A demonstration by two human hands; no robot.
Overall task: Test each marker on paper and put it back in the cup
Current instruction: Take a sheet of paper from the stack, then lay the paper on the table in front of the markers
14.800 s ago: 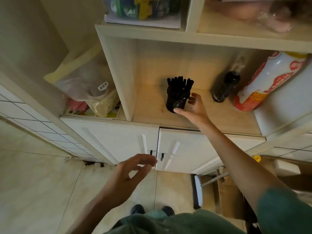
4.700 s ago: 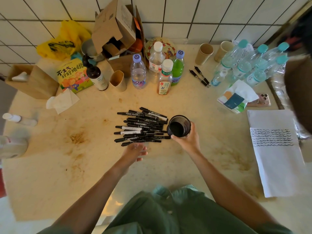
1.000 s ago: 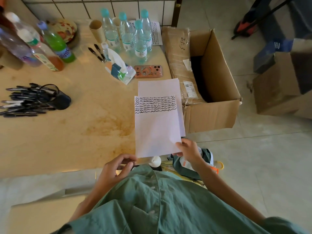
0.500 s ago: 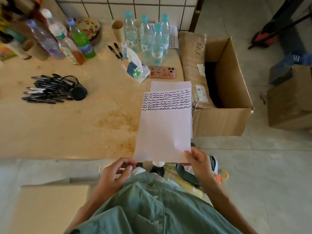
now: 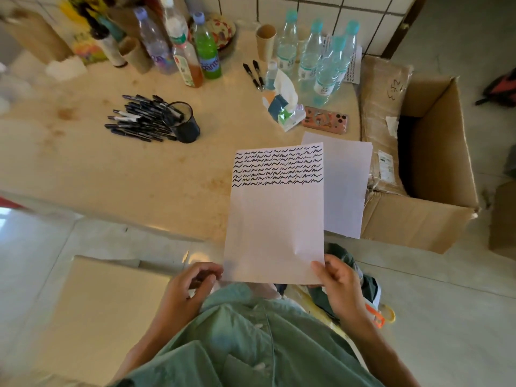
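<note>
One upright paper (image 5: 275, 219), squiggles topmost.

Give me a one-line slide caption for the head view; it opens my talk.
Right hand holds a squiggle-marked test sheet near the table, black markers piled beside the cup.

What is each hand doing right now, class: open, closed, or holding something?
Left hand: fingers curled, holding nothing visible.
Right hand: pinching the bottom corner of the white paper sheet with black squiggles.
</note>
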